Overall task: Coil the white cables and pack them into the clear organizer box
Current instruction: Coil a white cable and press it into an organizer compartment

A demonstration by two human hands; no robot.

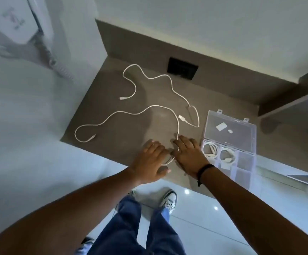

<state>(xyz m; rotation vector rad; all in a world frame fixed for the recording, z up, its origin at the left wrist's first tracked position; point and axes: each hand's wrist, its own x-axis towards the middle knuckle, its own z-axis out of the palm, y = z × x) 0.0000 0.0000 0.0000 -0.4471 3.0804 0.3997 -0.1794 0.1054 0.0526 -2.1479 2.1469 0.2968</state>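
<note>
Two white cables lie loose on the brown counter. The far cable snakes from the back toward the box. The near cable curves from the left and runs down between my hands. My left hand lies over that cable's end, which disappears under the fingers. My right hand rests flat, fingers spread, its fingertips touching the same cable. The clear organizer box stands just right of my right hand, lid open. Two coiled white cables sit in its front compartments.
A black socket plate is set into the counter's back. A white wall borders the counter on the left and a shelf on the right. The counter's front edge runs under my wrists. Below are my jeans and shoes.
</note>
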